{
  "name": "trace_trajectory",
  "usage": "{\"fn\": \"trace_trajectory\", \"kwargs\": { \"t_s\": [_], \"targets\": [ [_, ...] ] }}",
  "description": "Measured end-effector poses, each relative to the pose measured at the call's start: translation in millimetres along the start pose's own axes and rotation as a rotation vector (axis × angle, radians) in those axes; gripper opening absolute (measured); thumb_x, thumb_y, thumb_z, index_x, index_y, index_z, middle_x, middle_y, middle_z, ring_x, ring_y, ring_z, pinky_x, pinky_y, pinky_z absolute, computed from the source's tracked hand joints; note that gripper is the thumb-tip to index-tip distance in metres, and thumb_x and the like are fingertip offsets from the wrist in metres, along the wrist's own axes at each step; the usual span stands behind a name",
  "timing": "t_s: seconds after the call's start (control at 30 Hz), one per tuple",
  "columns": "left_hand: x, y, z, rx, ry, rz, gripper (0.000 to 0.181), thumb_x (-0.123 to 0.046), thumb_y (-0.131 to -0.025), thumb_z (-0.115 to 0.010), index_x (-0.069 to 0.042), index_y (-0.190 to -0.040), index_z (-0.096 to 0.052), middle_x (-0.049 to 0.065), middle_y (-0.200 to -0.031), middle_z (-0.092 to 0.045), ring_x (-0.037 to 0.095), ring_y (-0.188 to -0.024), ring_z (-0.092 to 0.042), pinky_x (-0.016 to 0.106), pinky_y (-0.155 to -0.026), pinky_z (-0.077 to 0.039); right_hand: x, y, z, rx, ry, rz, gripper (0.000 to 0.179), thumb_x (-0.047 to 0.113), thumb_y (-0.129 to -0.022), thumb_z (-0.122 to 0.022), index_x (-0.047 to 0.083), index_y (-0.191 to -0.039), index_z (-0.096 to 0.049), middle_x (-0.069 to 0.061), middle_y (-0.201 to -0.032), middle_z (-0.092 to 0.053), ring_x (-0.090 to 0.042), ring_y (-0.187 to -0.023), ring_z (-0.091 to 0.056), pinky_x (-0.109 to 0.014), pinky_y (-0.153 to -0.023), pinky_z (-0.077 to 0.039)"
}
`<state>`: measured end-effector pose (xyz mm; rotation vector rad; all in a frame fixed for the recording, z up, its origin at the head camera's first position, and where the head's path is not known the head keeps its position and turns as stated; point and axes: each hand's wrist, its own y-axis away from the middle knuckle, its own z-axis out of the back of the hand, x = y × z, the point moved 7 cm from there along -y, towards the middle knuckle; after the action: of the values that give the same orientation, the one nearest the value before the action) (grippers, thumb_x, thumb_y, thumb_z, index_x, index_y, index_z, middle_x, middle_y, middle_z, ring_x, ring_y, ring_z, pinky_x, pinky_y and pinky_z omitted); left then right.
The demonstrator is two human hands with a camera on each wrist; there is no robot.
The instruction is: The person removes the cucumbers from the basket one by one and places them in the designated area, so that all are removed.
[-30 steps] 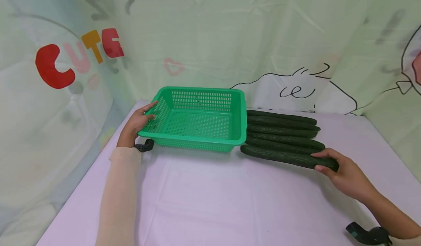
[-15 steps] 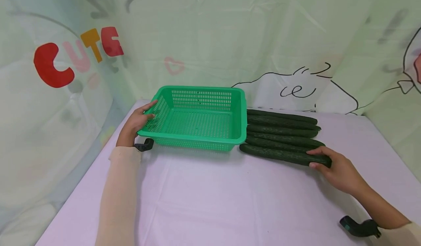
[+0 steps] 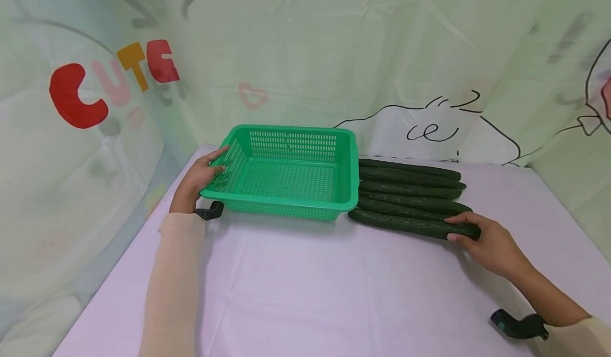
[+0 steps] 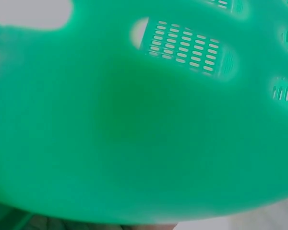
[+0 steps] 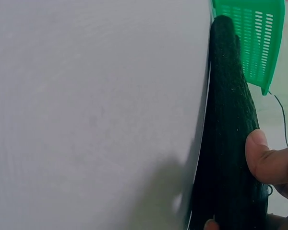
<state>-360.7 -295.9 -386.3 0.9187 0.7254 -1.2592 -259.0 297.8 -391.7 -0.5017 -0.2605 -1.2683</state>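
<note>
My left hand [image 3: 197, 179] grips the left rim of a green plastic basket [image 3: 281, 205], thumb and forefinger over its edge; the basket has slotted walls and nothing inside. The basket's green wall [image 4: 134, 134] fills most of the left wrist view and hides nearly all of that hand. On the right, my right hand [image 3: 491, 244] pinches the near end of a long dark green cucumber [image 3: 401, 225] between thumb and fingers. In the right wrist view the thumb [image 5: 271, 160] presses that cucumber [image 5: 230, 110]. It lies in front of the others, its far end close to the basket's right corner.
Several more cucumbers [image 3: 410, 189] lie side by side behind the held one, their left ends hidden by the basket. A pale cloth covers the table [image 3: 305, 288]. Behind it hangs a printed curtain [image 3: 305, 54].
My right hand has moved slightly left and up with the cucumber, bringing it closer to the row. The left hand and the basket look the same.
</note>
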Motion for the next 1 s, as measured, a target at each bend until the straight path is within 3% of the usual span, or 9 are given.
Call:
{"fn": "trace_trajectory", "kwargs": {
  "t_s": [0.1, 0.17, 0.33, 0.63, 1.0],
  "targets": [
    [-1.8, -0.6, -2.1, 0.005, 0.007, -0.001, 0.060, -0.017, -0.104, -0.047, -0.042, -0.154, -0.027, 0.000, -0.167, -0.004, 0.035, -0.153, -0.006, 0.059, -0.118, -0.020, -1, 2.3, 1, 0.006, -0.004, -0.013, 0.031, 0.021, -0.088, -0.076, 0.006, -0.114, -0.068, -0.036, -0.123, -0.060, -0.053, -0.113, -0.054, -0.042, -0.072, -0.045],
    [-3.0, -1.0, -3.5, 0.008, 0.011, -0.005, 0.059, -0.017, -0.104, -0.047, -0.041, -0.154, -0.027, 0.001, -0.167, -0.004, 0.035, -0.153, -0.006, 0.059, -0.118, -0.020, -2, 3.7, 1, 0.013, -0.009, -0.025, 0.031, 0.021, -0.088, -0.075, 0.006, -0.114, -0.068, -0.035, -0.124, -0.060, -0.057, -0.117, -0.049, -0.052, -0.079, -0.045],
    [-3.7, -0.9, -4.0, 0.014, -0.024, -0.019, 0.060, -0.017, -0.104, -0.047, -0.043, -0.154, -0.027, 0.002, -0.167, -0.006, 0.035, -0.153, -0.006, 0.059, -0.118, -0.020, -5, 5.4, -1, 0.019, -0.030, -0.035, 0.031, 0.021, -0.088, -0.075, 0.005, -0.114, -0.068, -0.034, -0.124, -0.059, -0.058, -0.120, -0.046, -0.063, -0.087, -0.041],
    [-3.7, 0.2, -1.0, 0.021, -0.037, -0.025, 0.061, -0.015, -0.104, -0.047, -0.040, -0.155, -0.026, 0.003, -0.167, -0.004, 0.036, -0.153, -0.004, 0.060, -0.118, -0.019, -8, 8.7, -13, 0.044, -0.050, -0.070, 0.035, 0.023, -0.089, -0.074, 0.004, -0.117, -0.067, -0.033, -0.125, -0.059, -0.057, -0.124, -0.044, -0.065, -0.092, -0.039],
    [-7.0, 5.5, -1.6, 0.011, -0.073, -0.055, 0.061, -0.015, -0.104, -0.045, -0.038, -0.156, -0.024, 0.007, -0.167, -0.006, 0.038, -0.152, -0.009, 0.060, -0.116, -0.024, 2, 11.9, -4, -0.001, -0.002, -0.059, 0.032, 0.015, -0.087, -0.075, 0.002, -0.115, -0.068, -0.035, -0.120, -0.059, -0.057, -0.118, -0.047, -0.068, -0.091, -0.038]
  ]
}}
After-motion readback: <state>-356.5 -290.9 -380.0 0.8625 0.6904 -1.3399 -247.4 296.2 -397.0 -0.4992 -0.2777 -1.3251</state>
